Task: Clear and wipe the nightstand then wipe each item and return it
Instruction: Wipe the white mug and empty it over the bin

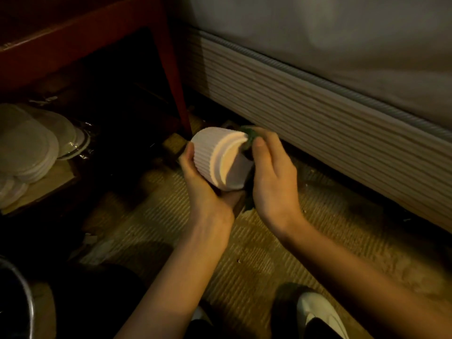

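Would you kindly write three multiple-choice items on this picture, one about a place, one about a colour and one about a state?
1. Where is the ribbed pot?
A. On the nightstand top
B. Held above the carpet
C. On the bed

2. What colour is the cloth against the pot?
A. Green
B. Red
C. Yellow

3. How does the pot sit?
A. Upright on its base
B. Tipped on its side, with one end towards the camera
C. Upside down on the floor

Answers: 1 B, as the left hand grips it over the carpet, beside the nightstand leg. 2 A, as dark green shows under the right hand. 3 B, as its round end faces the camera.
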`<state>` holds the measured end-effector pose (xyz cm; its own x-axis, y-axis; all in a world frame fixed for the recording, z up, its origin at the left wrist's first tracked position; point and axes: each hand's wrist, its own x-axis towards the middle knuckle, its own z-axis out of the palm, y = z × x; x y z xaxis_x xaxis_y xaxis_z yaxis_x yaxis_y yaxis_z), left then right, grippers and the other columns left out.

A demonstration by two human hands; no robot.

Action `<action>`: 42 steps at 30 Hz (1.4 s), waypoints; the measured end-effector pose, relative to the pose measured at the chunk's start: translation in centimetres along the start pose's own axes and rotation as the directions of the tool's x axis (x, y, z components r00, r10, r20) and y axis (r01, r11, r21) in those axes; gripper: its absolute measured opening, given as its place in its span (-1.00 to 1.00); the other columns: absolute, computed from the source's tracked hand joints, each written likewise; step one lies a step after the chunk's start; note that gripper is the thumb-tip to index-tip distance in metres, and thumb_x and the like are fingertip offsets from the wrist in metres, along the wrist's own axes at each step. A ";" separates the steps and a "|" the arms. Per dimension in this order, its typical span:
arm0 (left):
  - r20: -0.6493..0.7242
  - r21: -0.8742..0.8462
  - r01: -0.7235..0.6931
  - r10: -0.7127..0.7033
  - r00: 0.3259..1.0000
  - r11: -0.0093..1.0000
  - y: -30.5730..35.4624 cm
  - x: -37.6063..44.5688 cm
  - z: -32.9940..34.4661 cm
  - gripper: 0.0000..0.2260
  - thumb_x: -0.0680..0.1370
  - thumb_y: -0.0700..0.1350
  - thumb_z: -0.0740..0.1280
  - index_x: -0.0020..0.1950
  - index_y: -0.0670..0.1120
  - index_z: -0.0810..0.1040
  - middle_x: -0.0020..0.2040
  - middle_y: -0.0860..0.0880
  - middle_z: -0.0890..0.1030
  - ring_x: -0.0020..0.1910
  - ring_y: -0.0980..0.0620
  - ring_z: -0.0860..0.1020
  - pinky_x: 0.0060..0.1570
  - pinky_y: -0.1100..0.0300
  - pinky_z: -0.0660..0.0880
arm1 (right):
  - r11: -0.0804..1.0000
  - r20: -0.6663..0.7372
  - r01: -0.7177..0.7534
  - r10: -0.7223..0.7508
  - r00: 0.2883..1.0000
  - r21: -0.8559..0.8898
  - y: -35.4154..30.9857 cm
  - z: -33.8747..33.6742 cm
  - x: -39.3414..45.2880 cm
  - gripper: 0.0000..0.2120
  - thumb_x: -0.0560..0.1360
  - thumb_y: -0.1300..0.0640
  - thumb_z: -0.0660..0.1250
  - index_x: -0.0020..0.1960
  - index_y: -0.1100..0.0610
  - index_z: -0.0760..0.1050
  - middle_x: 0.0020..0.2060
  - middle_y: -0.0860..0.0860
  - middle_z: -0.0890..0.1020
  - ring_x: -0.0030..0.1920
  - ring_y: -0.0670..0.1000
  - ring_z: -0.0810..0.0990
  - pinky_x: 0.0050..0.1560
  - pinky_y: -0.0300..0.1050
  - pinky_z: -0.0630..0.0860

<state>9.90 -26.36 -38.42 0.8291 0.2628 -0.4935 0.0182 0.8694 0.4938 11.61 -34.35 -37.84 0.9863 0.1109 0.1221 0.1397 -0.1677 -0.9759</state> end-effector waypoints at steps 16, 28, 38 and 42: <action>0.150 0.062 0.082 -0.091 0.984 0.995 1.5 0.5 -0.2 -0.50 0.44 0.15 0.30 0.23 -0.18 0.52 -0.12 -0.17 0.67 -0.16 -0.06 0.67 -0.23 0.11 0.62 | 0.821 -0.010 0.499 -0.522 0.853 -0.276 1.3 -0.3 0.0 -0.75 0.54 0.20 0.19 0.22 0.17 0.40 0.15 -0.05 0.38 0.22 -0.02 0.40 0.22 -0.31 0.33; 0.292 0.531 -0.368 0.242 0.925 0.763 0.8 1.5 -1.3 -0.58 0.22 -0.15 0.48 0.05 0.00 0.49 -0.08 0.00 0.64 -0.12 0.14 0.65 -0.22 0.27 0.54 | 0.696 0.101 -0.518 0.546 0.831 0.498 0.4 -0.8 1.1 -0.77 0.62 0.14 0.08 0.14 0.08 0.48 -0.08 0.09 0.63 -0.11 0.04 0.62 -0.18 -0.11 0.59; 0.217 0.741 -0.092 -0.107 0.970 0.665 2.3 0.8 -0.7 -0.36 0.32 0.39 0.29 0.18 -0.06 0.57 0.02 -0.11 0.66 -0.03 -0.06 0.64 -0.15 0.00 0.59 | 0.971 -0.109 0.099 -0.125 0.986 -0.219 1.9 -1.7 1.2 -0.75 0.55 -0.12 0.10 -0.02 0.02 0.43 -0.04 0.01 0.50 -0.06 -0.14 0.46 -0.09 -0.36 0.33; 0.053 0.595 -0.031 -0.001 0.999 0.803 0.8 0.2 0.0 -0.64 0.56 0.19 0.18 -0.10 -0.06 0.58 -0.35 0.00 0.63 -0.33 0.05 0.61 -0.34 0.17 0.53 | 0.870 -0.032 0.378 -0.408 0.912 -0.316 2.4 -1.4 0.9 -0.67 0.57 -0.04 0.05 0.08 0.15 0.47 -0.03 0.01 0.47 0.00 -0.08 0.45 -0.02 -0.37 0.31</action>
<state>10.11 -25.58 -38.14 0.8577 0.2393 -0.4551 0.3217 0.4406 0.8380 12.91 -36.05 -39.80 0.8458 0.1381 0.5153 0.5220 -0.4135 -0.7460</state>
